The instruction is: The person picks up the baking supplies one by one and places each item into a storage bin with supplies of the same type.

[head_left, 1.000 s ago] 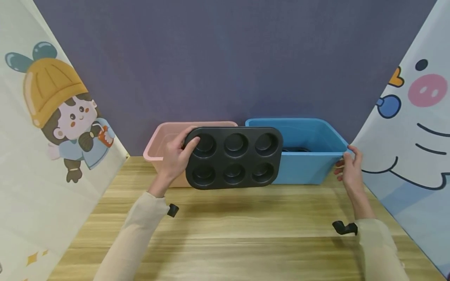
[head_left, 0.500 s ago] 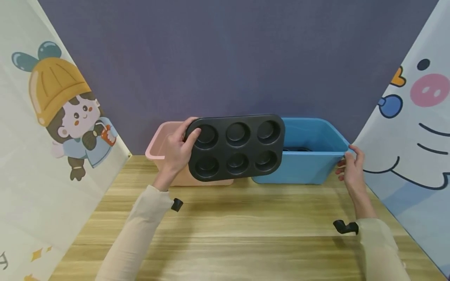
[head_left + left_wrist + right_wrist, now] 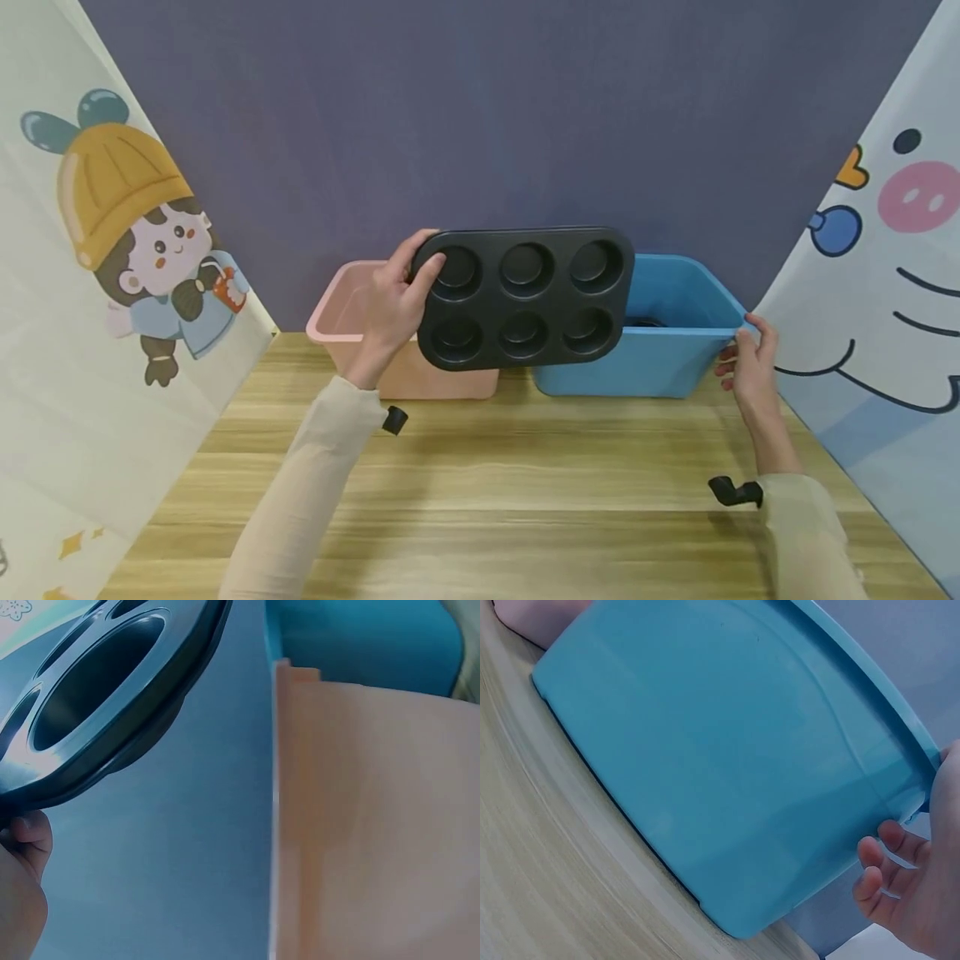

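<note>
While left hand (image 3: pixel 390 308) grips muffin tray (image 3: pixel 525 298)

A wooden table (image 3: pixel 525 500) stands before a purple backdrop (image 3: pixel 487 108), with cartoon-printed cloths hanging at the left (image 3: pixel 112 250) and right (image 3: pixel 885 275).

Overhead head view; wrist closeups, perhaps upward.

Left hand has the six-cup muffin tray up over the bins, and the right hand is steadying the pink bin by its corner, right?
Not quite. In the head view the right hand steadies the blue bin, not the pink bin. The left hand does hold the six-cup muffin tray above the bins.
</note>
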Motion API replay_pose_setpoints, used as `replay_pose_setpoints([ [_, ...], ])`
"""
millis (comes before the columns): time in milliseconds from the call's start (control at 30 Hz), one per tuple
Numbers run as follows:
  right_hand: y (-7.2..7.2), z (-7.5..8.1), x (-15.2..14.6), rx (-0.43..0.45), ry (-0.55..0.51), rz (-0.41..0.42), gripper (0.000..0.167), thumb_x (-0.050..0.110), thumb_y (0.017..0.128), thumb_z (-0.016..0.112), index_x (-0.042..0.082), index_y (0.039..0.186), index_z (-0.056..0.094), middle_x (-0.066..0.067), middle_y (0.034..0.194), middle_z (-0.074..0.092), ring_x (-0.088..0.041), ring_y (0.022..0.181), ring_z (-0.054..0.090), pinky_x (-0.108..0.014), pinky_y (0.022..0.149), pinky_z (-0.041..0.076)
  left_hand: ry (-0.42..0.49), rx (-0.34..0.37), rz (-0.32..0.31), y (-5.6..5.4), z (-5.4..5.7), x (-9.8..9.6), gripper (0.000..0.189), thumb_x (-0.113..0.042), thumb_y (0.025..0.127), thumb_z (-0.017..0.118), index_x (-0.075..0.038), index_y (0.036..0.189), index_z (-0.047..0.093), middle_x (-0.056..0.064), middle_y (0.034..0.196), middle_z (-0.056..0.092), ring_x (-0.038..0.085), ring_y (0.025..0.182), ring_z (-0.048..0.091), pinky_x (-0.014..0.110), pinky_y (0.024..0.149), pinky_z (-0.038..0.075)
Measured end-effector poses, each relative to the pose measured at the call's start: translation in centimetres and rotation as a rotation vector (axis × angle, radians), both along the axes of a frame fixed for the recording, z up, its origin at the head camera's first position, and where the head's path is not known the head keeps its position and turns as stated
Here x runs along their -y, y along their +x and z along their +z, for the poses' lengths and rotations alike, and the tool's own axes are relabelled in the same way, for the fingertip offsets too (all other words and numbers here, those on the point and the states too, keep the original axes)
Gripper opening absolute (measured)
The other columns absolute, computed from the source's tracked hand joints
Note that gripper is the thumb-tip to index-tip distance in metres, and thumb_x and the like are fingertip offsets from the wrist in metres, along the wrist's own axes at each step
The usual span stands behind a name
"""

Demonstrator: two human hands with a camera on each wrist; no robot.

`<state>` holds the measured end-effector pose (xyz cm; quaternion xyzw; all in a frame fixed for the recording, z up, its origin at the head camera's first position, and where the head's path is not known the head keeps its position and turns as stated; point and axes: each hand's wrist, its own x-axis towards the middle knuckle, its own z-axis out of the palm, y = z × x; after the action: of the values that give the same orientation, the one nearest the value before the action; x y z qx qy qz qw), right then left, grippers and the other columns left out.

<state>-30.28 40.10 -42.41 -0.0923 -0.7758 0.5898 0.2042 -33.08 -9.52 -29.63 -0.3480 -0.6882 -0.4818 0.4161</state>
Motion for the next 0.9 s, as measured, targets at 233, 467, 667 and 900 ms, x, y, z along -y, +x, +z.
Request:
replay_pose_setpoints([
  [233, 0.5, 0.5, 0.7, -0.011, -0.046, 0.01, 0.045, 0.04, 0.107, 0.029, 0.035, 0.151, 0.021, -0.001, 0.086, 0.053, -0.009, 0.059, 0.057, -0.025, 0.048, 0.044, 0.048, 0.073, -0.03, -0.4, 1.2, -1.0, 0.032, -0.01, 0.097, 0.063, -0.011, 0.129, 0.063, 0.018, 0.097, 0.072, 0.024, 0.068, 0.07, 0.016, 0.056, 0.049],
  [467, 0.6, 0.9, 0.8, -0.022, -0.086, 0.018, 0.045, 0.041, 0.107, 0.031, 0.035, 0.15, 0.022, 0.002, 0.083, 0.053, -0.009, 0.058, 0.056, -0.025, 0.047, 0.044, 0.102, 0.101, -0.042, 0.2, 1.9, -3.0, 0.031, -0.003, 0.096, 0.061, 0.003, 0.127, 0.061, 0.026, 0.099, 0.07, 0.035, 0.072, 0.069, 0.014, 0.06, 0.049],
  [667, 1.0, 0.9, 1.3, -0.033, -0.096, 0.04, 0.044, 0.037, 0.107, 0.031, 0.032, 0.15, 0.022, 0.002, 0.08, 0.052, -0.009, 0.056, 0.055, -0.024, 0.045, 0.043, 0.114, 0.088, -0.064, -1.8, 1.2, -4.5, 0.031, -0.008, 0.097, 0.063, -0.003, 0.128, 0.063, 0.02, 0.101, 0.072, 0.028, 0.073, 0.069, 0.016, 0.06, 0.05],
  [900, 1.1, 1.2, 1.6, -0.052, -0.091, 0.028, 0.045, 0.038, 0.107, 0.032, 0.031, 0.15, 0.023, 0.002, 0.081, 0.052, -0.01, 0.056, 0.055, -0.024, 0.045, 0.042, 0.107, 0.001, -0.074, -3.8, 1.7, -6.3, 0.031, -0.014, 0.097, 0.064, -0.007, 0.127, 0.064, 0.016, 0.102, 0.073, 0.026, 0.069, 0.068, 0.021, 0.059, 0.047],
])
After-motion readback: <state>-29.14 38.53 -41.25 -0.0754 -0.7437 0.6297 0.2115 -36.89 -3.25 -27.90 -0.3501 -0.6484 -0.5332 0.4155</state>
